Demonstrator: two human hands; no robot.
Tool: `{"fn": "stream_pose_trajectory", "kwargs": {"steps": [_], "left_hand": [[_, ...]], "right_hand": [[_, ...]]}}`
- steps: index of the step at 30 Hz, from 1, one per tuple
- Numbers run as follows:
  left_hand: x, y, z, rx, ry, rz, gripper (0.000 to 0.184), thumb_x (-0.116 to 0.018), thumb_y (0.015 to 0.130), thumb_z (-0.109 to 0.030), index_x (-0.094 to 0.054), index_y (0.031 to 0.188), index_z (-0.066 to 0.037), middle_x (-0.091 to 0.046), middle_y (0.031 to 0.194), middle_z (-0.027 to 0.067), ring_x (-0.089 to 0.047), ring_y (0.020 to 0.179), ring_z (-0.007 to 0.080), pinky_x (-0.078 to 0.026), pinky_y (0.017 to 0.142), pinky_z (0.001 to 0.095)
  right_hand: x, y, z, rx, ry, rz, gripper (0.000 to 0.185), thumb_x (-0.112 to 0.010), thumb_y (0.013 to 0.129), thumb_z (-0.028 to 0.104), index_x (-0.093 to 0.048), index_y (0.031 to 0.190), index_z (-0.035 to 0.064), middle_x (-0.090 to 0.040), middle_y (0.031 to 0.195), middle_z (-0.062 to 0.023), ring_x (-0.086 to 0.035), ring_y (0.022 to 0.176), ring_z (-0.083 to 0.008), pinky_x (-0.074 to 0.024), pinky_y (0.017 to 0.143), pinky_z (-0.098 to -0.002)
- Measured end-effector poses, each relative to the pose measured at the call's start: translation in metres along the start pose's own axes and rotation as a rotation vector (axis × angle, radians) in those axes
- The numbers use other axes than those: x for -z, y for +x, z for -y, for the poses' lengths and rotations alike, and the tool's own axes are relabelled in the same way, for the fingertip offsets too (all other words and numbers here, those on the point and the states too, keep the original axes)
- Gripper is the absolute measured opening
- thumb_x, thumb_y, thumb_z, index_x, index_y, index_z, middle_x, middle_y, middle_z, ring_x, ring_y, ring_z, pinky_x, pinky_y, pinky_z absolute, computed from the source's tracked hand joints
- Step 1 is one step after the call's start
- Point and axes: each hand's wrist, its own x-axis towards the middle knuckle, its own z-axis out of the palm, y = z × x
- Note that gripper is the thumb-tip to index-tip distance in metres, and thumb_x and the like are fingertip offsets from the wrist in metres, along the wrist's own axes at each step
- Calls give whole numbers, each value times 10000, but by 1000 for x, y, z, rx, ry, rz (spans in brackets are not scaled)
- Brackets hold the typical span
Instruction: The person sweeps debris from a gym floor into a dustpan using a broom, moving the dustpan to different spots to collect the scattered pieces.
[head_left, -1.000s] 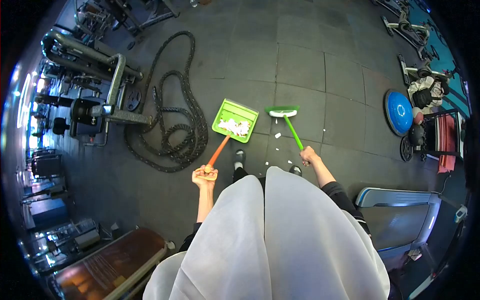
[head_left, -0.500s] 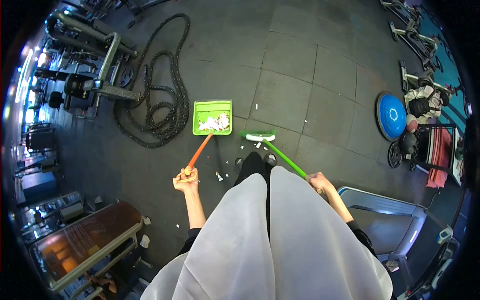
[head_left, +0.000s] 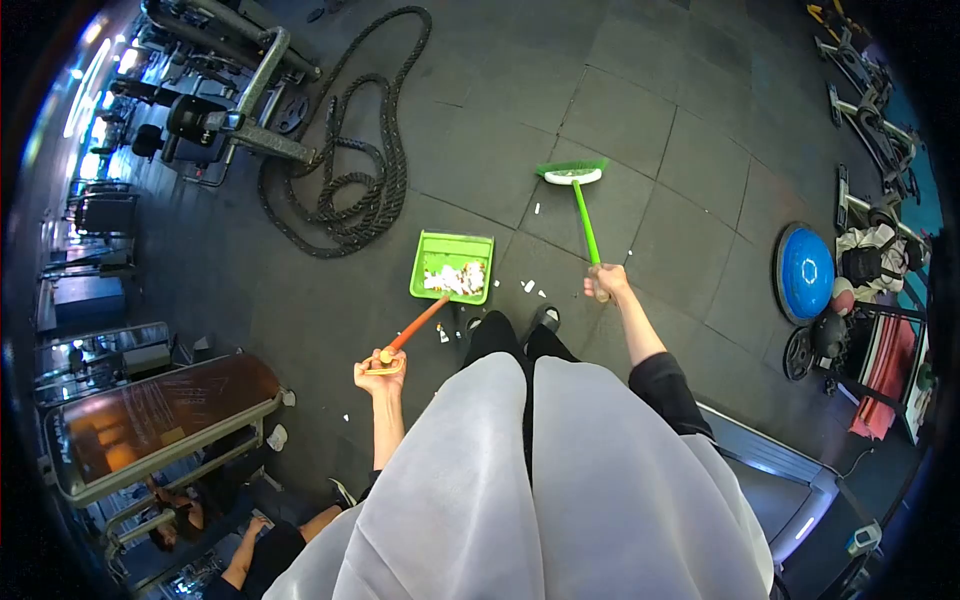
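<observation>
While our left hand has its fingers curled around the end of the orange handle, the green dustpan sits ahead of us with a pile of pale scraps inside, near the handle side. Our right hand's fingers are wrapped round the green stick of the broom, whose head lies out ahead, well apart from the pan. We cannot tell whether the pan is flat on the floor or slightly raised.

The likeliest trouble, we judge, is a spill: we hold the pan only by the far end of its handle, so a small roll of our wrist could tip it and let the light pieces slide out. A quick flick of the bristles might scatter the loose bits between pan and broom, or knock the pan's rim. Other crumbs lie beside the handle, close to our shoes, where a step could crush or drag them. Swung too far left, the pan could bump the coiled rope and jolt its load.
</observation>
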Motion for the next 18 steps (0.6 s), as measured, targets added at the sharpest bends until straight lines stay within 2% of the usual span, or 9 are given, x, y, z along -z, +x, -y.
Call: {"fn": "stream_pose_trajectory", "kwargs": {"steps": [4, 6, 7, 9, 10, 12, 14, 18], "left_hand": [[1, -8, 5, -6, 19, -44, 165, -381, 447, -195, -360, 527, -52, -398, 554, 145, -320, 427, 216, -310, 442, 303], [10, -4, 5, -20, 8, -72, 129, -375, 451, -179, -335, 492, -64, -384, 555, 92, -342, 435, 228, -304, 423, 311], [16, -1, 5, -18, 11, -77, 129, -375, 451, -179, -335, 492, -64, -384, 555, 92, -342, 435, 228, -304, 423, 311], [20, 8, 2, -43, -1, -136, 110, -371, 457, -166, -320, 472, -69, -380, 561, 69, -376, 460, 238, -302, 416, 317], [19, 11, 1, -33, 0, -132, 110, -371, 457, -166, -320, 472, -69, -380, 561, 69, -376, 460, 238, -302, 416, 317], [23, 22, 3, 23, -45, -115, 103, -372, 460, -157, -317, 471, -71, -376, 569, 65, -398, 484, 245, -306, 417, 321], [21, 27, 3, 36, -52, -97, 105, -374, 459, -157, -316, 472, -71, -377, 573, 64, -400, 490, 245, -311, 421, 326], [17, 35, 7, 50, -70, -48, 116, -382, 457, -163, -327, 486, -66, -380, 583, 61, -409, 506, 246, -330, 444, 343]], "right_hand": [[9, 33, -15, 7, 66, 37, 93, -460, 671, 35, -494, 701, -46, -490, 496, -104, -493, 411, -156, -386, 324, -290], [20, 55, -34, 90, -576, -48, 124, -461, 660, 41, -506, 731, -50, -490, 495, -95, -486, 405, -145, -374, 320, -286], [21, 42, -30, 84, -576, -49, 124, -461, 660, 41, -506, 731, -50, -490, 495, -95, -486, 405, -145, -374, 320, -286], [17, -17, 3, 123, -1037, -90, 110, -458, 644, 21, -499, 711, -56, -465, 463, -69, -455, 368, -136, -353, 308, -283], [25, -25, 5, 122, -1036, -100, 110, -458, 644, 21, -499, 711, -56, -465, 463, -69, -455, 368, -136, -353, 308, -283], [47, -35, 3, 71, -769, 52, 226, -476, 626, 0, -503, 839, -69, -459, 453, -57, -430, 337, -123, -341, 298, -263], [69, -63, 4, 81, -495, -8, 391, -497, 622, -2, -448, 1007, -56, -468, 460, -57, -425, 332, -106, -340, 297, -239], [84, -119, 28, 89, -591, -98, 521, -503, 635, 4, -336, 1127, -28, -470, 466, -53, -419, 333, -90, -332, 294, -220]]}}
